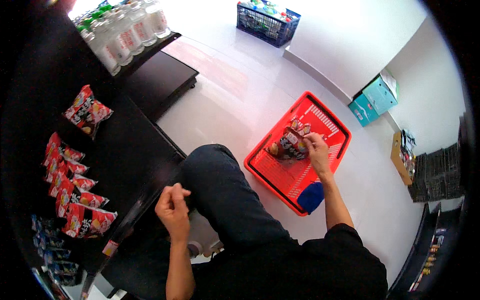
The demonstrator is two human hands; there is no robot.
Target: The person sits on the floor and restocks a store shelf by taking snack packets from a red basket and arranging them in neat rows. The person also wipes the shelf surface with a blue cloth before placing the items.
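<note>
My right hand (318, 152) grips the edge of a dark red snack bag (290, 144) between thumb and fingers, over a red plastic shopping basket (258, 153) on the floor. Other snack bags (299, 125) show partly behind it inside the basket. A dark blue cloth item (310, 198) lies at the basket's near corner. Loosely curled, my left hand (173, 210) is beside the black shelf's front edge (129, 219), with nothing visible in it. On that shelf a row of red snack bags (90, 221) stands left of my left hand, and a single bag (88, 111) sits farther up.
Clear bottles (131, 37) stand at the upper left above a low black platform (161, 77). A dark blue crate of bottles (262, 26) is on the floor near the wall. Teal boxes (375, 99) and a cardboard box (401, 159) line the right side. Dark blue packets (56, 255) fill the lower left.
</note>
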